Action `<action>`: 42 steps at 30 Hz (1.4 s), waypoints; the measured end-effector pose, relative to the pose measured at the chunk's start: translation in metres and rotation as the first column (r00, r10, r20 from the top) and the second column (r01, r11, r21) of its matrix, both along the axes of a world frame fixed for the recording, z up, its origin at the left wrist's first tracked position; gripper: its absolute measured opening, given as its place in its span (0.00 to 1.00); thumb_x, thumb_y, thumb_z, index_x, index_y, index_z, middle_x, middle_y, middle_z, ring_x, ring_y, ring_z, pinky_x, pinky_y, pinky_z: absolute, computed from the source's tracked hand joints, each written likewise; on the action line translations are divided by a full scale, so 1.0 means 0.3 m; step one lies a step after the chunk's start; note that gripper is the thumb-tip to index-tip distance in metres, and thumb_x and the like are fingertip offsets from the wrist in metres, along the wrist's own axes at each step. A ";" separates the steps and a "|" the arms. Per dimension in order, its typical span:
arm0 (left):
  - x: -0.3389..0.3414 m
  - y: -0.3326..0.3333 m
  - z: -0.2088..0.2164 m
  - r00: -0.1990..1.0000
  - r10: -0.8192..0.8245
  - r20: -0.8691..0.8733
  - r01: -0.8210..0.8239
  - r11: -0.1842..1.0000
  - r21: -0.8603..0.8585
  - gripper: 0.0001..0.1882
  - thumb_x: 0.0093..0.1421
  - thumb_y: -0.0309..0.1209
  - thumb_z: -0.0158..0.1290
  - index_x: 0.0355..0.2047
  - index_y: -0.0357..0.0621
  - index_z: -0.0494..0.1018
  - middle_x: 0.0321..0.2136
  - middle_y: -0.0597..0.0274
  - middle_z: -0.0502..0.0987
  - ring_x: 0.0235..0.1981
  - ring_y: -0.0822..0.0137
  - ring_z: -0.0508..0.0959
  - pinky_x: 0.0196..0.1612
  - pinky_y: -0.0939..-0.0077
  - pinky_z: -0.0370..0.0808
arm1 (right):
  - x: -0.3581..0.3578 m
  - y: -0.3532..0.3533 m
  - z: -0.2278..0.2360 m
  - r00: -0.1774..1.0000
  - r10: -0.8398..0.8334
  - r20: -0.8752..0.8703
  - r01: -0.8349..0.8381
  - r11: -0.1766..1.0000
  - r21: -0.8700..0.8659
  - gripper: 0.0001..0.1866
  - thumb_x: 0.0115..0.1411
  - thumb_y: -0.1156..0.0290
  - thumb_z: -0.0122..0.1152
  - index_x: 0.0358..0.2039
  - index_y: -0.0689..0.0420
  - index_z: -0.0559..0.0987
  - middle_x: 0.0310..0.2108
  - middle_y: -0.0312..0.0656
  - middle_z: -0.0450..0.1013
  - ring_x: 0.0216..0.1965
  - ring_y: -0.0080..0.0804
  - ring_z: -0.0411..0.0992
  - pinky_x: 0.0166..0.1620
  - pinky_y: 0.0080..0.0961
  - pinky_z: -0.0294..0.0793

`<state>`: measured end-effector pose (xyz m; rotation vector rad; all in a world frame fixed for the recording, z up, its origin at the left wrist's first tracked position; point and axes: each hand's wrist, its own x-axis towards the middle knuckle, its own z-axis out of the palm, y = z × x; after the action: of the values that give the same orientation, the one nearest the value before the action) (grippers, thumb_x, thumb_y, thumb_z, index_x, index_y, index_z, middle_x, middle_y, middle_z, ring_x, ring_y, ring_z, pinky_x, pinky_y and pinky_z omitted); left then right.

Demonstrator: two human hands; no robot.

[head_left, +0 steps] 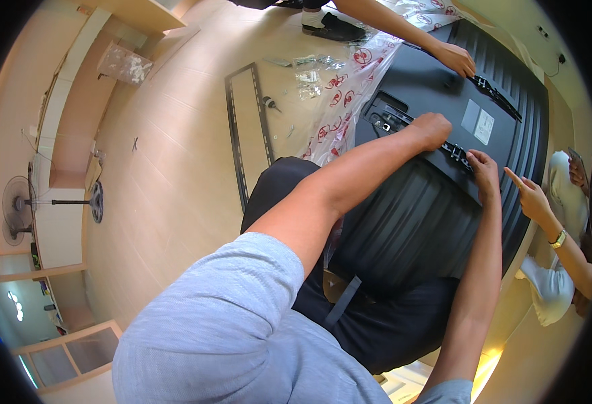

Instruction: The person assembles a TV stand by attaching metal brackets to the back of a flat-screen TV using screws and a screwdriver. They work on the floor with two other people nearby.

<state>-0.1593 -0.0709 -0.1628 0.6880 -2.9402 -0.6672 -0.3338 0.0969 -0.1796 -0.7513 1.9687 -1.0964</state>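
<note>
Far left, a round-bladed pedestal fan (pixel 74 201) stands over smooth pale tiles (pixel 168 128); next, a slotted black metal frame (pixel 231 121) lies flat beside a stubby screwdriver (pixel 269 102). Crinkly clear wrap (pixel 340 101), red-printed, spills along the matte, ribbed black television (pixel 404 222), back up before the person! The left hand (pixel 434 130) curls into a fist over a slim perforated bracket (pixel 456 153) on that back, its grip hidden. The right hand (pixel 482 172) bends half-closed, fingertips at the bracket's end; whether they pinch, one cannot tell. Rightmost, another person's hand (pixel 530 195) points.
</note>
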 end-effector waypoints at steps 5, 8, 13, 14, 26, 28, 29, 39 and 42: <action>-0.006 0.001 -0.008 0.997 -0.062 -0.049 0.061 0.998 -0.022 0.09 0.57 0.24 0.56 0.36 0.38 0.84 0.42 0.39 0.82 0.45 0.41 0.83 0.49 0.51 0.80 | 0.024 0.015 0.030 0.986 -0.061 0.153 0.058 0.998 0.022 0.17 0.67 0.60 0.67 0.50 0.58 0.83 0.26 0.24 0.70 0.24 0.12 0.62 0.24 0.16 0.58; 0.005 0.010 0.009 0.997 -0.080 0.009 0.081 0.996 -0.042 0.11 0.57 0.25 0.57 0.39 0.40 0.83 0.45 0.43 0.82 0.49 0.43 0.82 0.51 0.54 0.80 | 0.038 0.015 0.047 0.958 -0.096 0.269 0.089 0.995 0.037 0.16 0.68 0.59 0.67 0.50 0.55 0.83 0.24 0.24 0.66 0.24 0.12 0.62 0.25 0.13 0.59; 0.080 -0.099 0.086 0.971 -0.219 0.092 0.211 0.974 0.087 0.20 0.59 0.34 0.62 0.52 0.46 0.80 0.57 0.51 0.78 0.56 0.47 0.79 0.58 0.56 0.76 | 0.059 0.020 0.073 0.919 -0.097 0.383 0.102 0.995 0.007 0.15 0.69 0.61 0.65 0.51 0.55 0.82 0.29 0.25 0.69 0.27 0.13 0.65 0.26 0.13 0.60; 0.108 -0.173 0.106 0.954 -0.276 0.113 0.263 0.958 0.116 0.22 0.60 0.37 0.63 0.55 0.47 0.79 0.59 0.52 0.77 0.57 0.47 0.78 0.59 0.56 0.75 | 0.062 0.029 0.083 0.914 -0.084 0.397 0.093 0.996 -0.002 0.15 0.69 0.61 0.65 0.52 0.55 0.82 0.30 0.26 0.69 0.28 0.14 0.65 0.26 0.12 0.60; 1.394 -0.837 -0.420 0.799 0.508 0.322 -0.410 0.852 -0.326 0.21 0.60 0.26 0.55 0.54 0.56 0.76 0.58 0.54 0.72 0.61 0.43 0.71 0.58 0.44 0.73 | 0.136 0.213 0.287 0.939 -0.061 0.339 0.050 0.998 0.040 0.18 0.71 0.61 0.63 0.56 0.58 0.79 0.29 0.27 0.70 0.26 0.13 0.65 0.26 0.13 0.63; 1.421 -0.823 -0.459 0.818 0.484 0.311 -0.352 0.848 -0.396 0.20 0.61 0.29 0.57 0.54 0.58 0.76 0.57 0.57 0.71 0.63 0.44 0.69 0.58 0.41 0.71 | 0.171 0.244 0.311 0.940 -0.106 0.325 0.081 0.993 0.090 0.18 0.71 0.61 0.63 0.55 0.58 0.79 0.28 0.27 0.70 0.25 0.13 0.65 0.26 0.13 0.63; 1.423 -0.825 -0.466 0.817 0.478 0.323 -0.358 0.859 -0.365 0.19 0.62 0.30 0.58 0.53 0.57 0.76 0.57 0.57 0.71 0.63 0.45 0.69 0.59 0.40 0.71 | 0.191 0.257 0.321 0.927 -0.101 0.361 0.074 0.993 0.088 0.18 0.71 0.61 0.63 0.55 0.58 0.79 0.28 0.27 0.70 0.25 0.14 0.65 0.26 0.13 0.63; 1.503 -0.905 -0.631 0.897 0.354 0.266 -0.231 0.887 -0.400 0.13 0.65 0.31 0.52 0.49 0.47 0.75 0.48 0.55 0.76 0.57 0.50 0.74 0.55 0.47 0.71 | 0.233 0.222 0.323 0.712 -0.132 0.690 0.264 0.960 -0.089 0.21 0.77 0.63 0.51 0.61 0.65 0.73 0.37 0.33 0.75 0.31 0.14 0.73 0.32 0.08 0.74; 1.457 -0.938 -0.661 0.937 0.286 -0.201 -0.331 0.912 -0.244 0.09 0.68 0.30 0.47 0.42 0.40 0.75 0.36 0.50 0.79 0.39 0.51 0.79 0.47 0.55 0.74 | 0.178 0.198 0.273 0.485 -0.052 0.873 0.511 0.827 -0.235 0.27 0.78 0.62 0.44 0.64 0.74 0.65 0.57 0.59 0.72 0.57 0.47 0.73 0.62 0.40 0.76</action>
<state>0.2776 -0.3523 -0.3612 0.9869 -2.6171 -0.2642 -0.2805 0.1564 -0.0977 0.0073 0.9641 -1.7702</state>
